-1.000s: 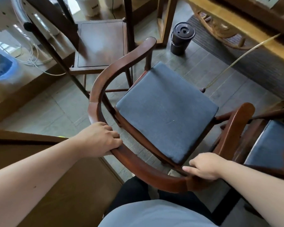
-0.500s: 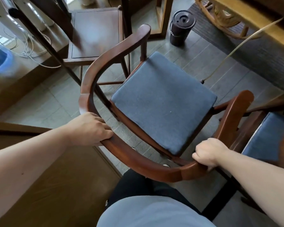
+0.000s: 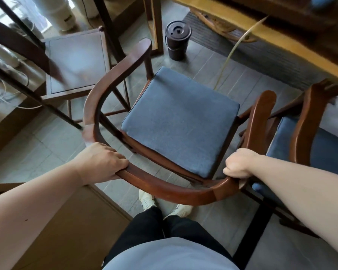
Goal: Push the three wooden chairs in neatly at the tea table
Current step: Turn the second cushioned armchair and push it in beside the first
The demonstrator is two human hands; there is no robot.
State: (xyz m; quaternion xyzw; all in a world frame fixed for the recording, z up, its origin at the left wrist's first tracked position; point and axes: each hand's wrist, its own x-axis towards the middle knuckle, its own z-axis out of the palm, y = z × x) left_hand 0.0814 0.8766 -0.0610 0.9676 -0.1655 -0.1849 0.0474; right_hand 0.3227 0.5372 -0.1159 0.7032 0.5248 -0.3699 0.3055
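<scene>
Left hand (image 3: 102, 160) and right hand (image 3: 239, 163) both gripping curved back rail of dark wooden armchair with blue cushion (image 3: 180, 119), fingers wrapping closed; yellow-edged wooden tea table (image 3: 293, 53) lying beyond.

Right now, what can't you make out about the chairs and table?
Head view only:
- Blue-cushioned round-backed wooden chair: its feet, hidden under the seat.
- Second blue-cushioned chair: cut off by the right edge.
- Yellow wooden tea table: mostly cropped by the top edge.
- Bare wooden chair: blurred.
</scene>
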